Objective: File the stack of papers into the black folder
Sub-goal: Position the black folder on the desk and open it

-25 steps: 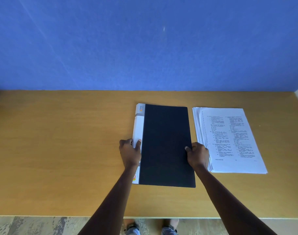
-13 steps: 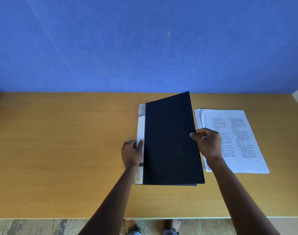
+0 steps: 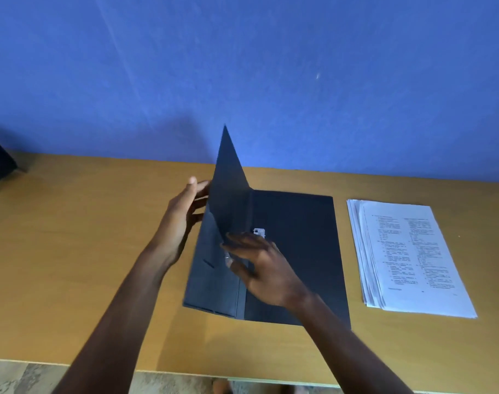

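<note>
1. The flat black plastic folder [image 3: 296, 251] lies open at frame centre on the tan wooden table [image 3: 86, 251].
2. Left hand [image 3: 183, 220], fingers spread, props its raised cover.
3. Right hand [image 3: 262, 268], fingers spread, rests inside.
4. The white printed paper stack [image 3: 407, 254] lies right, untouched.

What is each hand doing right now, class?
Left hand: open, fingers spread behind the raised folder cover.
Right hand: open, fingers on the cover's inner side, not gripping.
</note>
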